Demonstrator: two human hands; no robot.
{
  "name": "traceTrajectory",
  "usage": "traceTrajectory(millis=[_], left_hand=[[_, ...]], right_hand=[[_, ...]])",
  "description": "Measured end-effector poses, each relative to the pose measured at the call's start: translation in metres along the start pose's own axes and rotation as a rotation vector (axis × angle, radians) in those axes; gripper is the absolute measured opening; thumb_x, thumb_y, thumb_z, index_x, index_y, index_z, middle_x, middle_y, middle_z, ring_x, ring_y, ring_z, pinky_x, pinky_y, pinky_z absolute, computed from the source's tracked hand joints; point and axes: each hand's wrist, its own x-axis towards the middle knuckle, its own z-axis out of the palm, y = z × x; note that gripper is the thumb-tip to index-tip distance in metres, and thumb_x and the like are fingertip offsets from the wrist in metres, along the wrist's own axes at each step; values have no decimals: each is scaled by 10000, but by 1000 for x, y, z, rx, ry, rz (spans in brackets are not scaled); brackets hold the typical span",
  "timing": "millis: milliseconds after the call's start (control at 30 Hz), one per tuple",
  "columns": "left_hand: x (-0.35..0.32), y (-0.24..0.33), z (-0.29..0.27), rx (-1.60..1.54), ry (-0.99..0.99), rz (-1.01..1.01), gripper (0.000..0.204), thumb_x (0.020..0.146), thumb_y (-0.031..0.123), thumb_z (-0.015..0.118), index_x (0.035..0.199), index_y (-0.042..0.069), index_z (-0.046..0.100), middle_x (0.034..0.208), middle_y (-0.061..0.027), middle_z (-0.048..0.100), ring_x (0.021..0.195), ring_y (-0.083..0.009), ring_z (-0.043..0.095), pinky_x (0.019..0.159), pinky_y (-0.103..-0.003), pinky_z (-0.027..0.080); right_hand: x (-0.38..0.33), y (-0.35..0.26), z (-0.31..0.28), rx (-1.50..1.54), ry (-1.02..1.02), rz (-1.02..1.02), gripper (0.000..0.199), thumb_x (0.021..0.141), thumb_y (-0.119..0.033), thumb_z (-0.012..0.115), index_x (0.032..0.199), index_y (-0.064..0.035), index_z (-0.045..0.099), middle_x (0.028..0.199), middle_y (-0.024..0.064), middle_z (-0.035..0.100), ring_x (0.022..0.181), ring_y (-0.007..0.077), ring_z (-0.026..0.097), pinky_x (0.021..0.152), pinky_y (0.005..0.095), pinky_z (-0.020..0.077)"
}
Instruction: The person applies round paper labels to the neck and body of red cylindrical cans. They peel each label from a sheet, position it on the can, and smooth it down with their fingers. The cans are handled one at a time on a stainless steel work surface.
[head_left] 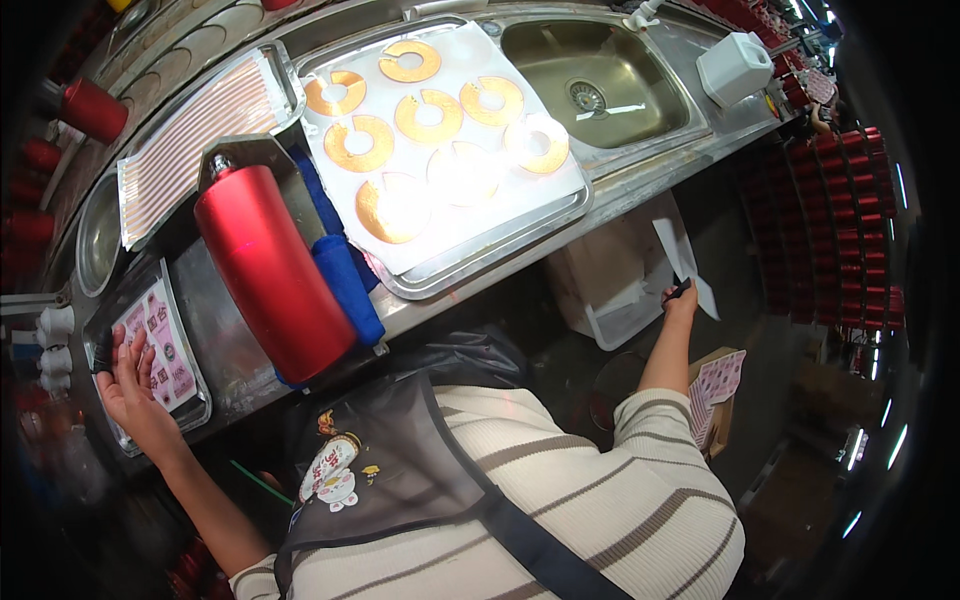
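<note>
My left hand [128,382] is at the far left with its fingers apart, over a metal tray [200,408] that holds a sheet of pink and white printed labels [172,350]. Something black covers one of its fingertips. My right hand [681,298] is stretched out to the right, fingers closed on a white paper strip [683,262] that hangs above a white bin [610,333]. Black also shows at those fingertips. A glossy red metal cylinder [270,265] with a silver neck lies on the counter between my arms, beside a rolled blue cloth [347,290].
A tray [440,284] carries a white sheet with several gold C-shaped stickers. Behind the cylinder lies a tray with a striped sheet [200,130]. A steel sink [600,85] and white jug [735,68] stand far right. Racked red cylinders [825,230] and a cardboard box [722,425] are right.
</note>
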Motion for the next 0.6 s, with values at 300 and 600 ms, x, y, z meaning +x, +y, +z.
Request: traceTrajectory(millis=[300, 600], left_hand=[[-3, -1, -16, 92, 19, -22, 289, 1028, 129, 564, 1272, -25, 569, 1274, -132, 662, 1105, -202, 680, 892, -286, 536], [-57, 3, -24, 181, -84, -277, 181, 1013, 203, 616, 1058, 29, 589, 871, -100, 707, 692, -153, 676, 599, -257, 518]], right_hand=[[1, 43, 63, -374, -161, -221, 333, 847, -270, 741, 1049, -8, 702, 872, 117, 702, 712, 262, 646, 665, 402, 519], [-19, 99, 82, -1159, -294, -684, 385, 752, -270, 743, 956, 56, 742, 934, 268, 731, 850, 381, 708, 773, 441, 522]])
